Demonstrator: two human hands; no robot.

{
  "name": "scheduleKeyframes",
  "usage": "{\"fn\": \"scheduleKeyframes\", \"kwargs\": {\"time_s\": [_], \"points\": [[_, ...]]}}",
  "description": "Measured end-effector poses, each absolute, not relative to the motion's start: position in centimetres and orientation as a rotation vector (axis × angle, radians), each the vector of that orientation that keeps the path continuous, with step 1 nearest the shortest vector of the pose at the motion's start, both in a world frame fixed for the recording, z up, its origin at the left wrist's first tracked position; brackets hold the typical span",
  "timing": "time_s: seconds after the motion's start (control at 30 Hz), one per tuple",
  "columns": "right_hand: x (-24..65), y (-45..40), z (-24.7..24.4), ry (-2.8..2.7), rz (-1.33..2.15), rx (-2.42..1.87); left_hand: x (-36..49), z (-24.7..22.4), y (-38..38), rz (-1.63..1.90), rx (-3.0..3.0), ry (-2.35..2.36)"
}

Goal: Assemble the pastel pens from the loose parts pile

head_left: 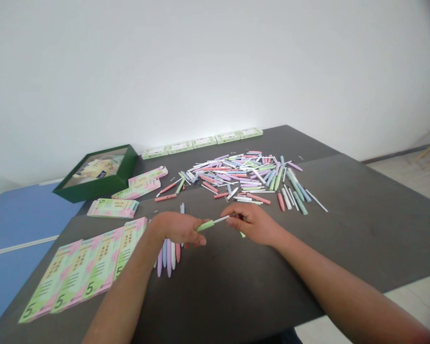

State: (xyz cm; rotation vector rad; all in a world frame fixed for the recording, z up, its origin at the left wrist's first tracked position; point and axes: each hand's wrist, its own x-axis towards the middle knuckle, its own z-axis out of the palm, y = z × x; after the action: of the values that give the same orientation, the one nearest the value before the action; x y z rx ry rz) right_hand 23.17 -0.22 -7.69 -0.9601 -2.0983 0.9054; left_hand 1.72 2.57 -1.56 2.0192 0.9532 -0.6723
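My left hand (181,228) is closed on a light green pen barrel (204,226). A thin white pen refill (221,220) sticks out of the barrel's right end, and the fingertips of my right hand (250,220) pinch its other end. A small green piece (242,234) shows under my right hand; whether it is held there I cannot tell. Below my left hand lies a row of assembled-looking pens (169,258) in purple, blue, white and red, partly hidden by the hand and wrist.
A large pile of pastel pen parts and refills (236,174) spreads beyond my hands. Pink-green printed boxes (100,260) lie at the left, with more boxes (203,142) along the wall. A green open box (96,186) holding plastic bags stands at the back left of the dark table (358,205).
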Motion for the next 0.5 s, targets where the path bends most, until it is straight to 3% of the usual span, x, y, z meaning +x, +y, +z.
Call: {"fn": "scheduleKeyframes", "kwargs": {"time_s": [0.5], "points": [[21.9,-1.4,-8.2,-2.077,1.036,-0.920,2.6,-2.1,2.6,-0.771,1.970,0.985]]}}
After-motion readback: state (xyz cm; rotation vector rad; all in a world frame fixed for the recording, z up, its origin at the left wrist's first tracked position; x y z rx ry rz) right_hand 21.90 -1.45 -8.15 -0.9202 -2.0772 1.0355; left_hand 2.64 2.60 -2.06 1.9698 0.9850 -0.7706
